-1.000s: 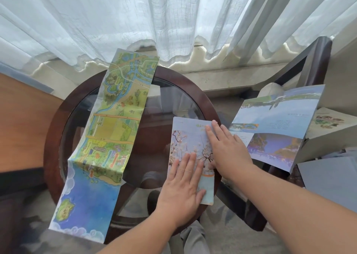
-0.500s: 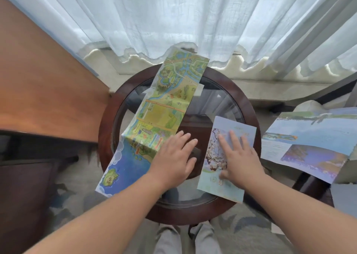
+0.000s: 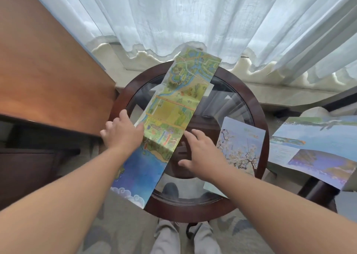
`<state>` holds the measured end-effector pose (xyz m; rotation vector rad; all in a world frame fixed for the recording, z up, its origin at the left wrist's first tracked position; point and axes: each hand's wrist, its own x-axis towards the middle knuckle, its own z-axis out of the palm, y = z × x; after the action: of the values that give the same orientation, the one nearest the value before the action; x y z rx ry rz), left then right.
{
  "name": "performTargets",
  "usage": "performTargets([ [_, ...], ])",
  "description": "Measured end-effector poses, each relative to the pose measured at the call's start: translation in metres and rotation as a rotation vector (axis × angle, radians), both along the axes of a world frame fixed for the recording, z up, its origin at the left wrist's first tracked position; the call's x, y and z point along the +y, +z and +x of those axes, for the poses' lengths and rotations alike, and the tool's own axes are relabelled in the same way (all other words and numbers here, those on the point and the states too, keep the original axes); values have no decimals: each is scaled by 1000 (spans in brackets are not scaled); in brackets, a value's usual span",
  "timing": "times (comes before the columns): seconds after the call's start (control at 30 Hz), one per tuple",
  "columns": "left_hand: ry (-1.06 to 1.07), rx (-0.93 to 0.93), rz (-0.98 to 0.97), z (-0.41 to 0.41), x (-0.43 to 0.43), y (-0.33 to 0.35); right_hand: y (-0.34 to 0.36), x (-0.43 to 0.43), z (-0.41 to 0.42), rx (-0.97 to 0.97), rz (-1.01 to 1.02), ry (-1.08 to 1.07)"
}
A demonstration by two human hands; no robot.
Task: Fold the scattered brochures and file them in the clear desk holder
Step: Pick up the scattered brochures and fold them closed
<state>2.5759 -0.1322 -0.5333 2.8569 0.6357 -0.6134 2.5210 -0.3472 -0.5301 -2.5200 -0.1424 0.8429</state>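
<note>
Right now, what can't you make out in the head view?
Clear desk holder: outside the head view.
Left grip: motion-blurred; whether it pinches the long illustrated map brochure is unclear.
Folded pale-blue blossom brochure: near edge partly behind the right forearm.
Open blue landscape brochure: cut off by right edge.
Print: too small.

Soft, bright daylight filters through the white curtain (image 3: pixel 193 18) at the top, casting only faint shadows, while the glass table (image 3: pixel 233 107) shows pale reflections, the left hand (image 3: pixel 121 136) and right hand (image 3: pixel 201 155) are slightly blurred, and the wide lens bows the edges of the view.
</note>
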Motion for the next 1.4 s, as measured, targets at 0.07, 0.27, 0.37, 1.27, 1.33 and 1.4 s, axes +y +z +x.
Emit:
performTargets([
  [0.07, 47, 76, -55, 2, 4, -2, 0, 20, 0, 39, 47, 18],
  [0.27, 157, -86, -605, -2, -15, 19, 7, 35, 6, -88, 18, -27],
  [0.37, 162, -156, -821, 1, -35, 45, 22, 29, 16, -195, 62, -66],
  [1.27, 295, -91, -789, 9, -21, 2, 18, -21, 33, 29, 17, -340],
  [1.33, 204, -117, -521, 9, -19, -13, 1, -13, 31, -5, -56, -179],
  [1.4, 10, -211, -263, 5, -22, -25, -12, -7, 35, -53, -118, -56],
])
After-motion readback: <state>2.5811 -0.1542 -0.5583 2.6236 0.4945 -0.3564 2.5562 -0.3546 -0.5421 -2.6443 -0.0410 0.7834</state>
